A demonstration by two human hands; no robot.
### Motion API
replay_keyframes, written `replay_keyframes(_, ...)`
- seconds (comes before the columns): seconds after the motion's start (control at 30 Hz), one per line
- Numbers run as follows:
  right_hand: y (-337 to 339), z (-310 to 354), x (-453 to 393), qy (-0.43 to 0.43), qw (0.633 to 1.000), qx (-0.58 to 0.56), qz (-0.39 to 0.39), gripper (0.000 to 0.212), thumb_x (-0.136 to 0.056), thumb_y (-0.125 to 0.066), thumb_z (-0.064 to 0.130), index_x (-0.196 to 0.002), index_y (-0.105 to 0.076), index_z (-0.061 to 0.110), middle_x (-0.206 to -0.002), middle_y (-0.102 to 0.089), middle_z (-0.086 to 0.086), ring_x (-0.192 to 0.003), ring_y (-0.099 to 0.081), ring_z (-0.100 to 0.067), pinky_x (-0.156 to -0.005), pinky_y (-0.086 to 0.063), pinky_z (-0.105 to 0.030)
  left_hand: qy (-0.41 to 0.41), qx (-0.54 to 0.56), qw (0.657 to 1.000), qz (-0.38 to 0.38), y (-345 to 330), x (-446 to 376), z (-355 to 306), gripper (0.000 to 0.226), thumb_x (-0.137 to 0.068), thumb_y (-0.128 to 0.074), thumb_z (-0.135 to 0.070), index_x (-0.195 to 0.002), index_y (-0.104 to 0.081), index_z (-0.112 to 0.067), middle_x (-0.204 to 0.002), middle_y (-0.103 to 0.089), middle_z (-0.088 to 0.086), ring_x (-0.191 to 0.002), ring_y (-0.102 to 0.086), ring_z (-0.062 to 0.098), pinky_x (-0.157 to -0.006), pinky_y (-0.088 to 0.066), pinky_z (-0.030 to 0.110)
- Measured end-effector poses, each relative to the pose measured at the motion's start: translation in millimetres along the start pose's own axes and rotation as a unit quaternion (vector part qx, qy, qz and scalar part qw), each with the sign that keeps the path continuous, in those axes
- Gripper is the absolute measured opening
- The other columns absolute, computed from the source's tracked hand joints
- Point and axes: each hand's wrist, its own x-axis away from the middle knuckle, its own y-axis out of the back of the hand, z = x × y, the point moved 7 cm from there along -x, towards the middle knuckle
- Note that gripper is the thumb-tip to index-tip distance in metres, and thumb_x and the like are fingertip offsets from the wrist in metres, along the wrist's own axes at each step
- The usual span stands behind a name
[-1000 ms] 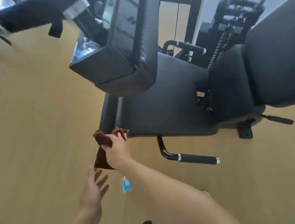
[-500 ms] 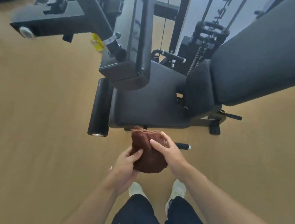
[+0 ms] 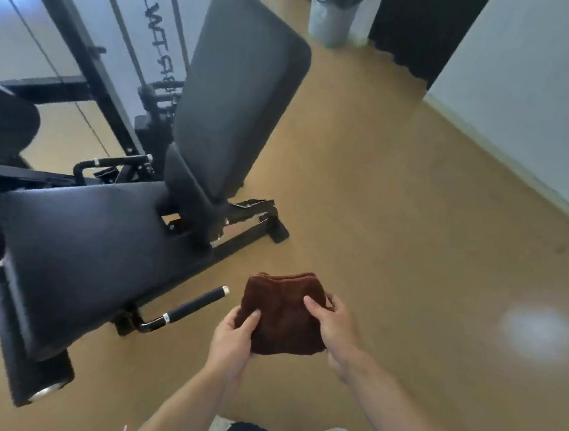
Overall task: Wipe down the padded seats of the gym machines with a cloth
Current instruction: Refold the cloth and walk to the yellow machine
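Cloth (image 3: 283, 313) — brown, folded — sits between both hands, the left hand (image 3: 232, 343) pinching its near-left edge, the right hand (image 3: 336, 330) gripping its right side. Just left of the hands juts a grip handle (image 3: 196, 305); beyond it lies the black seat (image 3: 84, 242), with the upright backrest (image 3: 239, 91) farther off.

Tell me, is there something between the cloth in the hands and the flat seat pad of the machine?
Nothing visible. Both hands hold the brown cloth in open air, right of the seat pad. Only the side handle sticks out below the pad's edge.
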Motion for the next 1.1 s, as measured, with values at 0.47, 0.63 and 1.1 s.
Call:
replay_keyframes(0.47,352,26,27,0.077,0.973,-0.204,-0.070,0.030,-0.107,-0.046,0.015,-0.125,-0.068,0.022,-0.116,-0.077,-0.010,-0.101,-0.075,-0.021,-0.081,-0.060,-0.038,-0.061,-0.253,0.928,0.266,-394,86,63,0.054,-0.076,-0.080,-0.046,-0.123,-0.063,-0.026,-0.107,-0.078,-0.003,-0.095,-0.076,0.014,-0.077,-0.062,0.032)
replay_keyframes(0.63,440,25,34,0.103,0.970,-0.205,-0.084,0.051,-0.099,-0.048,-0.005,-0.135,-0.058,0.029,-0.118,-0.076,-0.008,-0.109,-0.073,-0.021,-0.091,-0.059,-0.039,-0.042,-0.336,0.897,0.286,-485,82,83,0.038,-0.084,-0.080,-0.027,-0.119,-0.067,-0.028,-0.104,-0.079,-0.003,-0.097,-0.076,0.017,-0.089,-0.061,0.042)
replay_keyframes(1.1,719,10,13,0.031,0.893,-0.174,-0.414,0.058,-0.080,-0.087,0.021,-0.130,-0.059,0.034,-0.108,-0.072,0.003,-0.091,-0.071,-0.015,-0.073,-0.057,-0.024,0.097,-0.416,0.824,0.373,-803,56,176,0.024,-0.098,-0.051,-0.018,-0.102,-0.072,-0.006,-0.097,-0.074,0.018,-0.087,-0.067,0.029,-0.072,-0.052,0.037)
